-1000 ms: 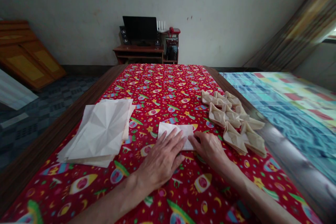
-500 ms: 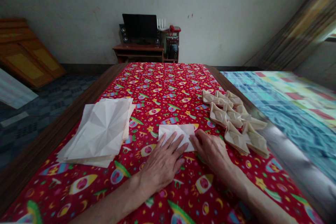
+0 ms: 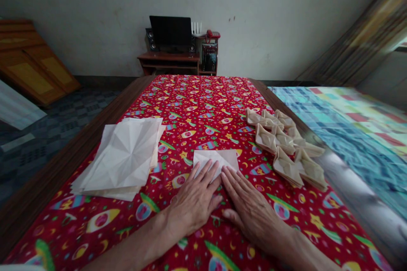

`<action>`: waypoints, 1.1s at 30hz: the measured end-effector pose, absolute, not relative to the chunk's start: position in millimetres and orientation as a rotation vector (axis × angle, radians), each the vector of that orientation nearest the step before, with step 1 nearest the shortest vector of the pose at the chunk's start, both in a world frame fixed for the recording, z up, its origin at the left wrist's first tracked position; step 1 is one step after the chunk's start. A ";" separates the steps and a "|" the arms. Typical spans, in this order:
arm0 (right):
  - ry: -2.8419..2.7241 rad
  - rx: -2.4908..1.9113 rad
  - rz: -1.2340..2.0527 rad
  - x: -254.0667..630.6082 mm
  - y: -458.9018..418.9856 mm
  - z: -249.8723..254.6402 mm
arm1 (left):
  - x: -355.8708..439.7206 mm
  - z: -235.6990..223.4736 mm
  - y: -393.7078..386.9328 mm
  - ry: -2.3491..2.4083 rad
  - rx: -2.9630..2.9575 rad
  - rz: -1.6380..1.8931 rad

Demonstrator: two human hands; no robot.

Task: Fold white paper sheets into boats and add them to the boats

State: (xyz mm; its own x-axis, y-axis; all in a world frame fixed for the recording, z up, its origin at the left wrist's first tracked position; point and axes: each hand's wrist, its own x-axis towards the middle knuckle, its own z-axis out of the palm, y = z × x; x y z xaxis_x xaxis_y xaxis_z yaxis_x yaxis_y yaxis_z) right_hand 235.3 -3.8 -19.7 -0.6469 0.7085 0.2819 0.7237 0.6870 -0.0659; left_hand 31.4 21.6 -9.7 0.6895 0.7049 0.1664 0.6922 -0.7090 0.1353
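A small folded sheet of white paper (image 3: 227, 156) lies flat on the red patterned tablecloth (image 3: 178, 237), straight in front of me. My left hand (image 3: 199, 197) rests on its left and near part, fingers stretched out and slightly apart. Beside it, my right hand (image 3: 249, 203) lies flat with its fingertips on the paper's near right part and the thumb out to the side. Both hands cover the paper's near edge. To the left sits a stack of creased white paper sheets (image 3: 130, 152). Several folded paper pieces (image 3: 275, 137) stand in rows at the right.
The table's dark wooden edge (image 3: 95, 123) runs along the left. A bed with a patterned cover (image 3: 337, 123) adjoins the right side. Against the far wall, a desk (image 3: 168, 58) carries a monitor (image 3: 171, 34) and a red telephone (image 3: 212, 34). A wooden cabinet (image 3: 34, 63) stands far left.
My right hand has moved from the paper's right edge onto its near part, beside the left hand, and its curled fingers have stretched out flat. My left hand stays on the paper.
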 end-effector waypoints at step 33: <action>-2.590 -1.331 -0.170 246.2 53.1 -16.2 | 21.3 -2.5 60.8 1.272 2.825 0.234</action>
